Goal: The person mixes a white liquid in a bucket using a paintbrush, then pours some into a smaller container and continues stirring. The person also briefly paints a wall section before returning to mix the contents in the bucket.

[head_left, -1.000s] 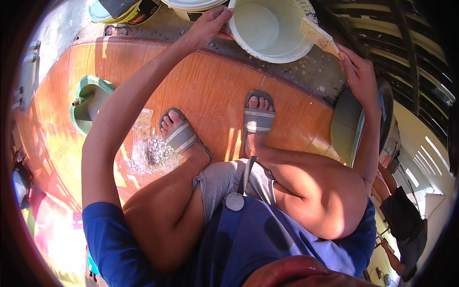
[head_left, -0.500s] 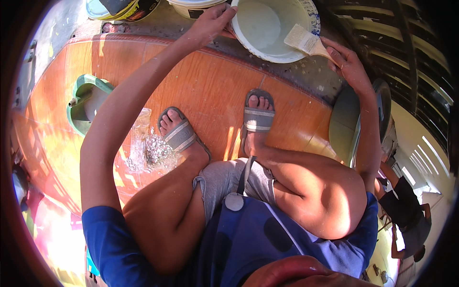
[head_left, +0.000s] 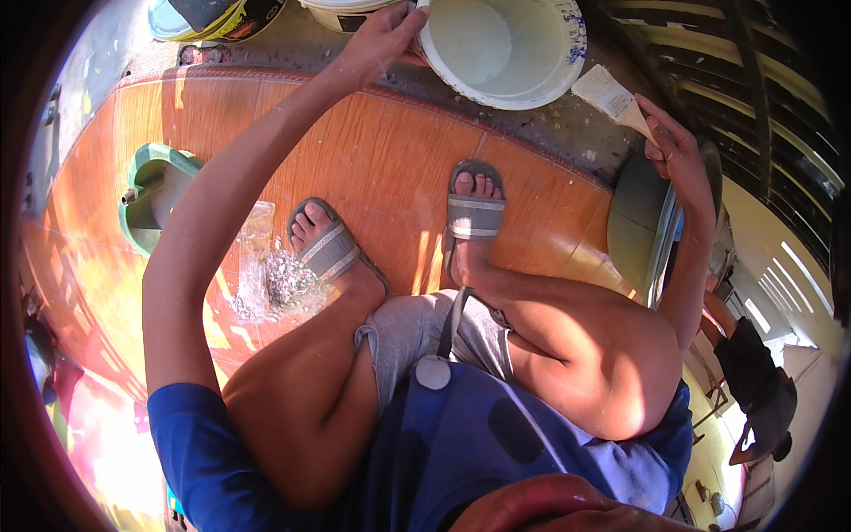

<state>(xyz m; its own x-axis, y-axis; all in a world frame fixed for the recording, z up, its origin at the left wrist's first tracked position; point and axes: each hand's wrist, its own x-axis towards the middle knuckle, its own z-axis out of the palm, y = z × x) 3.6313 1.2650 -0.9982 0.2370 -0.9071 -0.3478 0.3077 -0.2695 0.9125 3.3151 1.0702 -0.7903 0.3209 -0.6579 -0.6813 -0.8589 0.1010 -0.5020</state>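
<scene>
A white bucket with pale, watery liquid inside stands at the top of the view, blue smears on its right rim. My left hand grips the bucket's left rim, thumb over the edge. To the right of the bucket, my right hand is closed round the handle of a wide paintbrush. The brush's pale, coated bristles point up and left toward the bucket, apart from its rim.
A green basin and a clear plastic bag of silvery flakes lie on the wood-look floor. Other buckets stand at the upper left, dark slats at the upper right. Another person is at the far right.
My right hand has drawn the paintbrush from over the bucket's rim to the right, clear of it. My left hand stays on the bucket's rim.
</scene>
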